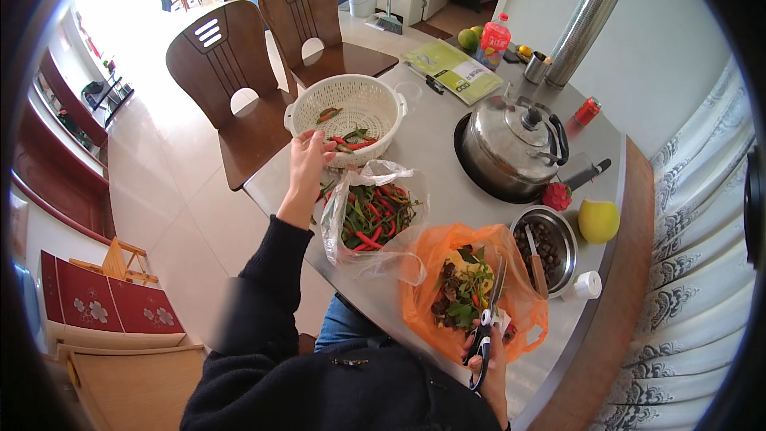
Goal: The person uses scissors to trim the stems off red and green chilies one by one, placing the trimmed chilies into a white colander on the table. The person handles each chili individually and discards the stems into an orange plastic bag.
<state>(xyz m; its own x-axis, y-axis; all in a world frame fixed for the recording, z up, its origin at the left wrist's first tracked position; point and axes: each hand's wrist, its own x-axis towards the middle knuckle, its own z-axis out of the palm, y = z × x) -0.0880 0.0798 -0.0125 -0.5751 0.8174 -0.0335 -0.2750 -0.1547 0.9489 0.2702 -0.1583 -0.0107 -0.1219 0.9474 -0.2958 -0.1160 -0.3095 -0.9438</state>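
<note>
My left hand (pixel 309 155) is at the near left rim of a white plastic colander (pixel 383 87), fingers apart; whether it touches the rim is unclear. A few red and green chili peppers (pixel 359 145) lie in the colander. Just in front of it, a clear plastic bag (pixel 335 233) stands open, full of red chilies with green leaves and stems (pixel 380 212). My right hand (pixel 488 359) grips scissors (pixel 486 317) with dark-and-white handles, their blades pointing away over an orange plastic bag (pixel 419 251) that holds leaves, stems and scraps (pixel 461 293).
A metal kettle (pixel 508 146) stands right of centre. Near it are a steel bowl (pixel 573 245) with a knife (pixel 537 263), a dragon fruit (pixel 557 196), a yellow-green fruit (pixel 598 221) and a red can (pixel 587 111). Two wooden chairs (pixel 221 66) stand beyond the table's left edge.
</note>
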